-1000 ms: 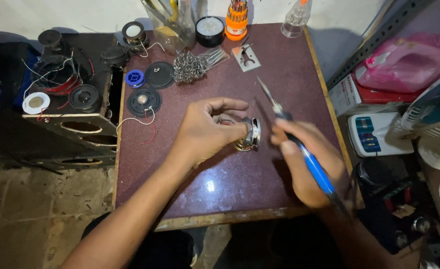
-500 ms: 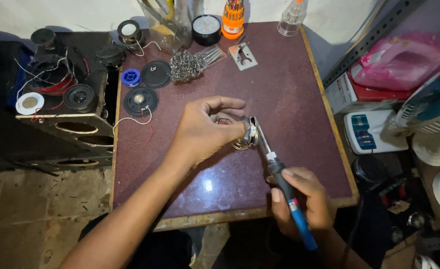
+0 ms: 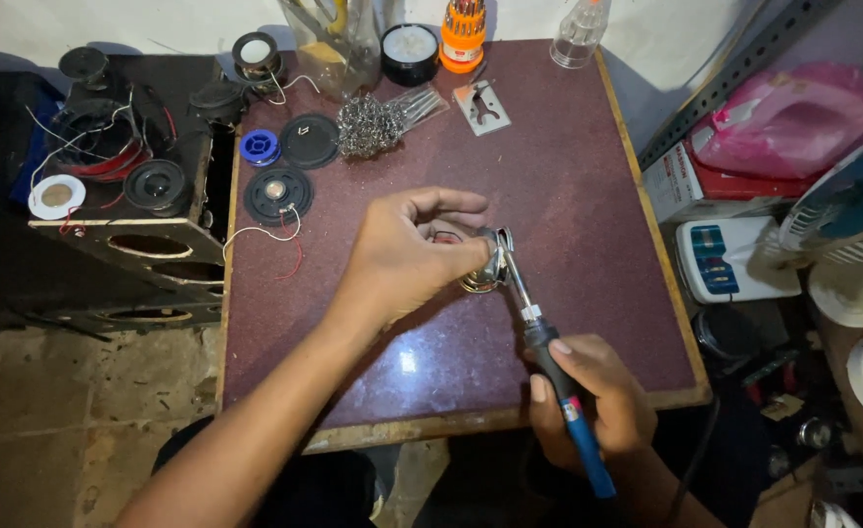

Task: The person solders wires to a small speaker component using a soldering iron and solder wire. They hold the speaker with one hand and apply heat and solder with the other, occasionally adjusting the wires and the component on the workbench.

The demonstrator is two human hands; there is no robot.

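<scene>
- Head view: the left hand (image 3: 407,249) pinches a small round metal speaker part (image 3: 480,274) against the maroon table (image 3: 588,196), fingers closed on it, same spot as a second ago.
- The right hand (image 3: 588,401) is wrapped tight around the blue-handled soldering iron (image 3: 549,362); it has swung in from 3 o'clock, and its tip now meets the part at the 1 o'clock edge.
- Contact made, so the joint looks under heat.
- Wire-wool tip cleaner (image 3: 368,125) sits far at 11 o'clock, untouched.
</scene>
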